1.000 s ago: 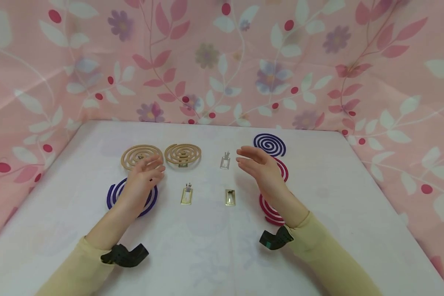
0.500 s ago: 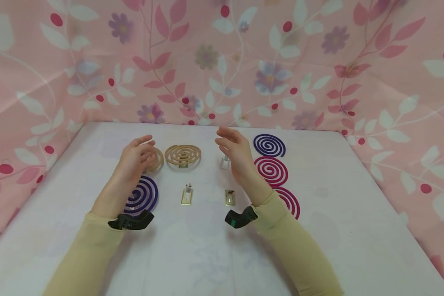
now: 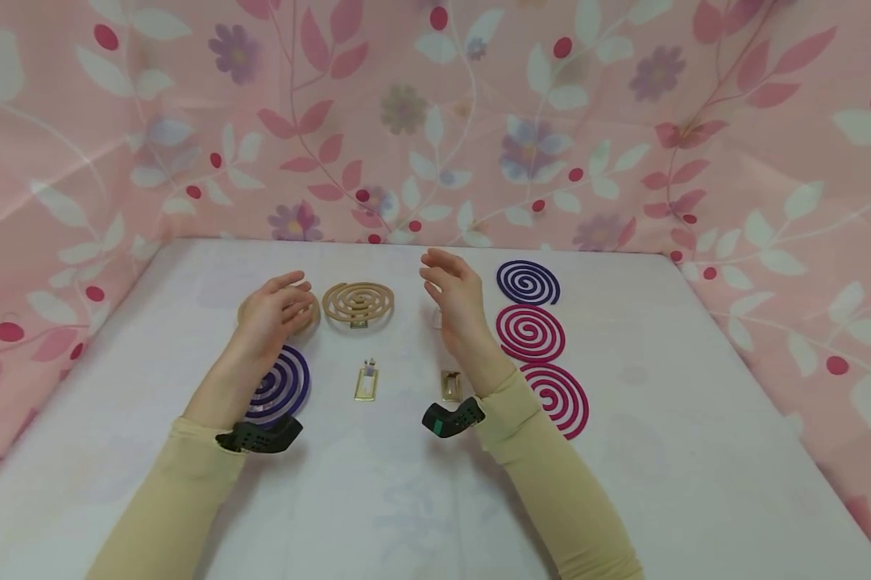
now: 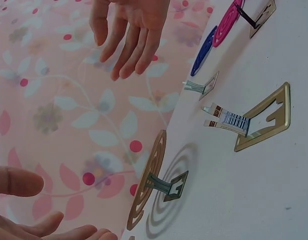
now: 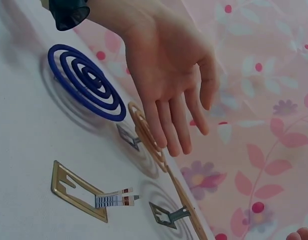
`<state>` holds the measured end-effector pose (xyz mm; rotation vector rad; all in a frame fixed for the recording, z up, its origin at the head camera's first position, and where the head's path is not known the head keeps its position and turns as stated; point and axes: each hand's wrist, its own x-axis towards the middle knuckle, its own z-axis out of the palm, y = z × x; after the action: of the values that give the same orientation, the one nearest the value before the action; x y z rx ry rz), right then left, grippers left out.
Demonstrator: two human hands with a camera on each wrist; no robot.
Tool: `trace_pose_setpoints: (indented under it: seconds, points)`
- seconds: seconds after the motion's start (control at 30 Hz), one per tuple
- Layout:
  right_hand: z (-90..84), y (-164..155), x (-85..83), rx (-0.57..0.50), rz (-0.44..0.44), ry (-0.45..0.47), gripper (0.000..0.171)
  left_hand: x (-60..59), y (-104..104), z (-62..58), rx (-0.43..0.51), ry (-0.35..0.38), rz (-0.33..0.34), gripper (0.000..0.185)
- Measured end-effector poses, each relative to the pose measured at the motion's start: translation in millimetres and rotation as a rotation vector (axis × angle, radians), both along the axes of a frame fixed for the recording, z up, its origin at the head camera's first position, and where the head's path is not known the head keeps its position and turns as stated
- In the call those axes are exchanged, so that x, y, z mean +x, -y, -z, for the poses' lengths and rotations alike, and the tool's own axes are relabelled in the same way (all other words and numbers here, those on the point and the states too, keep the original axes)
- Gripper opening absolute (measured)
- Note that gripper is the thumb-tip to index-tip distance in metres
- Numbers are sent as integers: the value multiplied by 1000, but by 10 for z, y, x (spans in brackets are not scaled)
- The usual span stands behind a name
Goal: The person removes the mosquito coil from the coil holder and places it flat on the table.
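Observation:
My left hand hovers with loosely bent fingers above the left tan mosquito coil, hiding much of it. A blue mosquito coil lies below it, partly behind the forearm. To its right, another tan mosquito coil rests raised on a metal stand. My right hand, fingers relaxed, holds nothing and hovers over a silver coil stand, mostly hidden. Nearer me are two gold coil stands, one with its tab bent up and one beside my right wrist.
On the right lie a dark blue coil, a pink coil and a nearer pink coil, the last partly behind my right sleeve. A white cloth covers the table; a pink floral curtain stands behind it.
My right hand has moved left, from over the pink coils to over the silver stand. My left hand has shifted slightly away from me. The coils and stands stay where they were.

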<state>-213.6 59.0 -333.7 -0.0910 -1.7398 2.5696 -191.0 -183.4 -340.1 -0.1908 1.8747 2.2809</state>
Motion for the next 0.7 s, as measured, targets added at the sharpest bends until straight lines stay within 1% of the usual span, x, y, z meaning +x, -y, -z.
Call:
trace_pose_setpoints:
  seconds: [0.17,0.27,0.47,0.7]
  points:
    - [35,53,-7,4,-11,7,37,-14,-18,29,-14,-2,19,58]
    - [60,80,-2,4,-18,24,37,-20,-41,35,-12,5,18,58]
    - [114,144,26,49,-20,73,32,-15,-55,43,-17,8,8,58]
    - [240,237,11,79,-56,138,34,-10,-60,65,-24,7,25,58]
